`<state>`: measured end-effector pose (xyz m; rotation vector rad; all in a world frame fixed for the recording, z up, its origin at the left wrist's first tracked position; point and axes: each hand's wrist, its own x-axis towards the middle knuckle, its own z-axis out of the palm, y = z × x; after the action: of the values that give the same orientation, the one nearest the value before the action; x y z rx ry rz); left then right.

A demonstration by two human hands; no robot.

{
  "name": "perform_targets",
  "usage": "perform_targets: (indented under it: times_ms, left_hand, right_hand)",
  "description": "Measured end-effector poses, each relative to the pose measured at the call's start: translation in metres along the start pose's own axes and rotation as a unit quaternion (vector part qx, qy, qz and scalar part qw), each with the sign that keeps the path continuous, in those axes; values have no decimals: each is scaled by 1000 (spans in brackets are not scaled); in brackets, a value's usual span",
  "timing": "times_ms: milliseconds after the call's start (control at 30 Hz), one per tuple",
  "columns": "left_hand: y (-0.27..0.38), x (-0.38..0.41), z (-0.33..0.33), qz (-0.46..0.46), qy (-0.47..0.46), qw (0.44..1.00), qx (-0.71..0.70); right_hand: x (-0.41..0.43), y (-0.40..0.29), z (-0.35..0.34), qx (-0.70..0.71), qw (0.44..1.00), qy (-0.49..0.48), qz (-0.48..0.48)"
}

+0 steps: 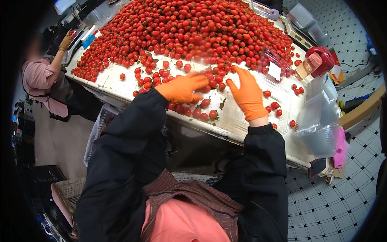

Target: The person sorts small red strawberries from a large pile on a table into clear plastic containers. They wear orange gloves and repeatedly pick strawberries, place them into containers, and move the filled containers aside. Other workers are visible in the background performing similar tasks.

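A large heap of red cherry tomatoes (193, 30) covers the far part of the white worktable (118, 89). My left hand (183, 87), in an orange glove, hovers palm down among loose tomatoes near the front edge, its fingers apart and slightly blurred. To its right, my right hand (247, 95) wears the same kind of glove, with thumb and fingers spread and nothing visible in it. Several tomatoes lie between the two hands, and a loose group (196, 113) rests below my left hand at the table edge. What lies under my left palm is hidden.
A clear plastic clamshell box (273, 68) stands right of my right hand. Nested clear containers (317, 124) line the right edge, near a red tape dispenser (325, 62) and a scale (297, 34). A co-worker (45, 77) stands at the left, a gloved hand holding tomatoes.
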<state>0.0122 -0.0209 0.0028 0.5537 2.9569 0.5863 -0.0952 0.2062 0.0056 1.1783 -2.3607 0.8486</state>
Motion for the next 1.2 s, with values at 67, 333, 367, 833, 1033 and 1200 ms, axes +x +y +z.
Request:
perform_targets:
  times_ms: [67,333,367,833,1033,1200]
  left_hand:
    - [9,-16,-8,8,-1,997,-74]
    - [-37,-12,17,-85,276,957,-6]
    - [-40,-6,25,-67,270,960,15]
    - [-47,10,12,-186,115,955,-200]
    - [-34,6,8,-146,55,986,-65]
    - [-34,5,2,-141,186,971,-56]
  right_hand:
    - [3,-4,20,-38,998,-44,12]
    - [-8,-40,64,-61,985,-159,40]
    - [-9,-46,62,-47,984,-172,23]
    - [-13,-36,21,134,976,-173,13]
    - [-12,-37,17,100,970,-220,32]
    - [-10,-40,13,87,968,-231,38]
